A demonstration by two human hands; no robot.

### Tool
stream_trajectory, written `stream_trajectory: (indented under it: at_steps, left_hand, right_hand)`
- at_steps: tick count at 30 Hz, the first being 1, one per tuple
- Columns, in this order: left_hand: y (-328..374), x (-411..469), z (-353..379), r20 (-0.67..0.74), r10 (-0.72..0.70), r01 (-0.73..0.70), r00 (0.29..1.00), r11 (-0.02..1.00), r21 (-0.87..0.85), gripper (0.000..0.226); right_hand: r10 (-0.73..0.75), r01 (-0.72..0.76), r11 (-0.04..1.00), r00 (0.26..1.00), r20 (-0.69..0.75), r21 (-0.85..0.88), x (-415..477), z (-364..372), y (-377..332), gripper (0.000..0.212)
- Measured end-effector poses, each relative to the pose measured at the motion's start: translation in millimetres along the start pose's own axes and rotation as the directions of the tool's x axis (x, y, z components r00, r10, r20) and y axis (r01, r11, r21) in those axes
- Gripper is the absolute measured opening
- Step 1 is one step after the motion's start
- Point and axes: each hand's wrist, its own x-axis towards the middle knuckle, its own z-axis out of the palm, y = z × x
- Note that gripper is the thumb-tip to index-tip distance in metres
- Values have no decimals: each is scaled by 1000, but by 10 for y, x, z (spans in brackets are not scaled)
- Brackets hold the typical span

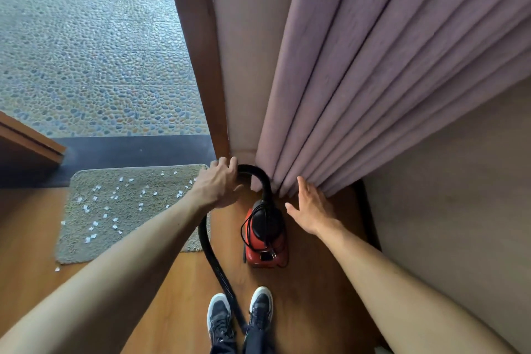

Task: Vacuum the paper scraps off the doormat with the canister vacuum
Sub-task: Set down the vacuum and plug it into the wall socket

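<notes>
Centre frame, left hand (218, 184) grips the black hose (260, 174) above the red canister vacuum (265, 247); right hand (311, 210) is open. Scrap-strewn doormat (86, 247) is at left. Hose between the shoes (240, 316) risks tripping.

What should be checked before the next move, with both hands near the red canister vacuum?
1. Left hand gripping the black ribbed hose: cannot tell; it lies on the hose arch.
2. Right hand free: ok, open and holding nothing.
3. Red canister vacuum upright on the wooden floor: ok.
4. Hose clear of feet: not ok, it runs between the dark sneakers.
5. White paper scraps off the grey shaggy doormat: not ok.
6. Nozzle position: cannot tell, out of view.
</notes>
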Motion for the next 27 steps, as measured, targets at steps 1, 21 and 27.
stream_trajectory:
  at_steps: [1,21,27]
  left_hand:
    - [74,-52,-157,-7,7,-7,1000,1000,16,54]
    - [922,-576,-1475,-79,262,-234,962,936,262,53]
    - [803,-280,-1387,0,390,-373,921,881,290,49]
  right_hand:
    - [-7,7,1000,1000,-11,-13,-87,-141,-24,82]
    - [28,-18,999,983,-184,52,-1092,-1237,101,77]
    - [160,-143,985,969,-187,100,-1053,-1114,22,76]
